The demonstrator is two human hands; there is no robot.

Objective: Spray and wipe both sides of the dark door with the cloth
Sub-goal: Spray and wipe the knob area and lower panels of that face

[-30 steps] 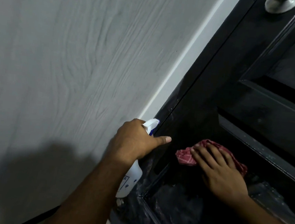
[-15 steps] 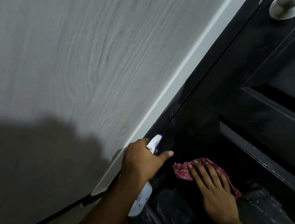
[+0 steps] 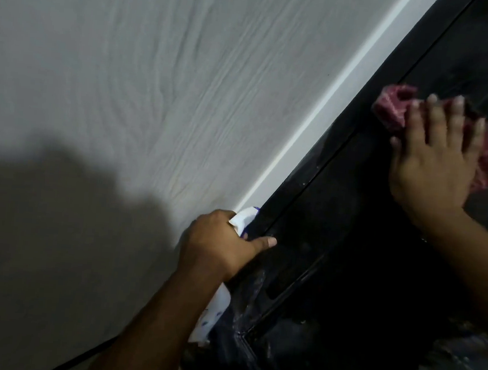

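The pale wood-grain wall (image 3: pixel 127 86) fills the left. Beside it runs the dark door (image 3: pixel 347 267), its moulded face streaked with wet marks low down, so this side looks mid-wipe. The right hand (image 3: pixel 433 169) lies flat near the door's left edge, fingers straight and spread, pressing the red checked cloth (image 3: pixel 389 107) against the surface to cover a broad patch. The left hand (image 3: pixel 219 247) curls round the white spray bottle (image 3: pixel 216 306) at that same edge, thumb extended, probably ready for another spray.

Our right hand (image 3: pixel 433 169) presses the red checked cloth (image 3: pixel 391 109) flat against the dark door (image 3: pixel 350 238). Our left hand (image 3: pixel 220 244) grips the white spray bottle (image 3: pixel 213 315) beside the door's edge.
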